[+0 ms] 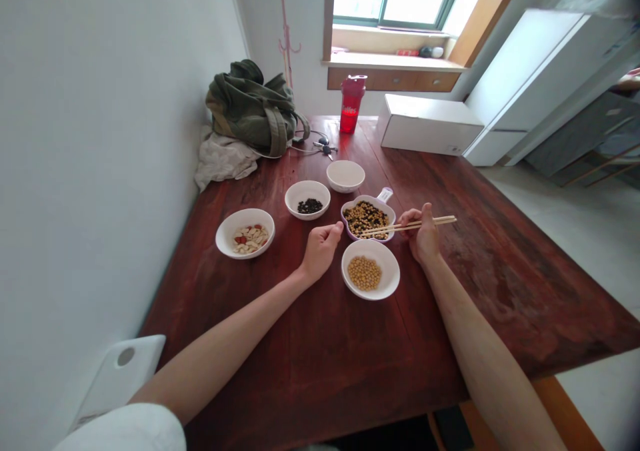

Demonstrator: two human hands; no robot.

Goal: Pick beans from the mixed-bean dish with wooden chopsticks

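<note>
reddish wood tabletop [505, 264] held a purple-rimmed dish [367, 219] of mixed black and yellow beans, with a white bowl [383, 279] of yellow soybeans just below it. the right hand [424, 236] pinched bamboo chopsticks [415, 224] at mid-length, their tips drawn close over the dish; any bean between them was too small to tell. the left hand [321, 251] lay curled shut beside the dish, nothing showing in it. keeping the tips low and the grip light suited picking out single beans.
</note>
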